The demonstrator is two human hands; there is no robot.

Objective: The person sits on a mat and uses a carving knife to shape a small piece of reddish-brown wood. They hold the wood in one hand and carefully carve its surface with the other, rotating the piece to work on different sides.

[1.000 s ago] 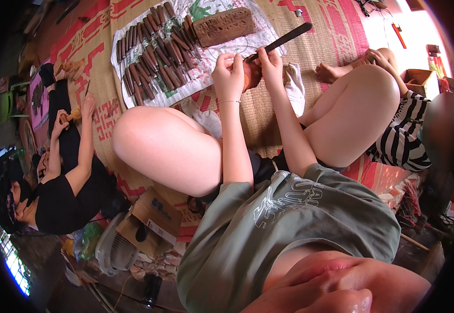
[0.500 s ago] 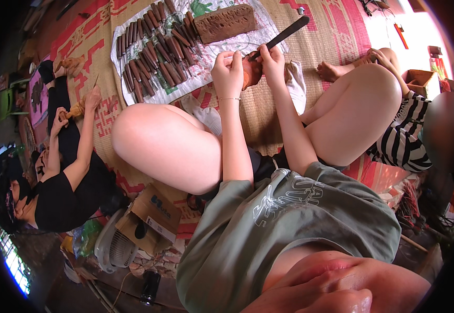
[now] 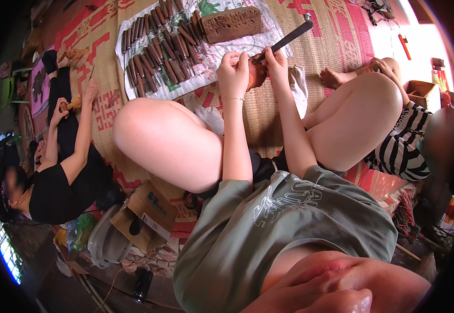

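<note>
I sit cross-legged on a woven mat. My left hand grips a small reddish-brown lump held out in front of me. My right hand holds a long dark flat knife-like tool, its near end pressed against the lump and its far end pointing up and right. Both hands meet around the lump above the mat, just below a white sheet covered with several dark brown sticks and a brown rectangular slab.
A person in black sits at my left, hands on a small tan object. Another person in a striped top sits at my right beside a small wooden box. A cardboard box and white fan lie behind my left knee.
The dark tool's far end has swung upward and slightly right in my right hand. The person at left has lowered their arms toward the mat.
</note>
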